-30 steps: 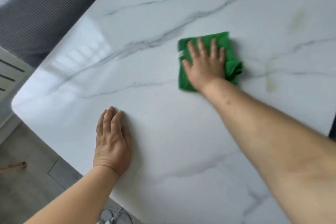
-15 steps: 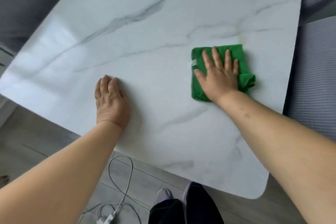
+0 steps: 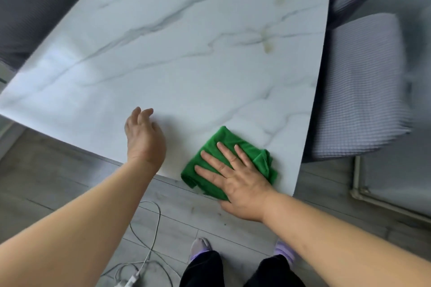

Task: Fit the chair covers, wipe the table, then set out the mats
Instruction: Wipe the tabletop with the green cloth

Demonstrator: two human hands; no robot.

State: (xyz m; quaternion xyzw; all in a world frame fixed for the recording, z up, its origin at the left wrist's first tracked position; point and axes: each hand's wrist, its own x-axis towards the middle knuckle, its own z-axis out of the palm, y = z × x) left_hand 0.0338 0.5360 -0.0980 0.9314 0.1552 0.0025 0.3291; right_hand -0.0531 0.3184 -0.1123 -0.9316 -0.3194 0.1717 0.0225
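The white, grey-veined counter (image 3: 186, 58) fills most of the view. A chair in a pale ribbed cover (image 3: 359, 91) is tucked against its right edge, and a darker covered chair (image 3: 35, 7) stands at its far left side. The green cloth (image 3: 225, 135) lies folded at the counter's near edge, close to its near right corner. It looks soft, light and bunchy, so it should slide easily on the glossy top and is best driven by a flat palm over its middle, not a corner pinch. The right hand (image 3: 235, 184) presses it so, fingers straight and spread. The left hand (image 3: 145, 140), fingers relaxed and holding nothing, is at the counter's near edge; blur hides whether it touches. Yellowish smears (image 3: 268, 46) toward the counter's far right look unwiped.
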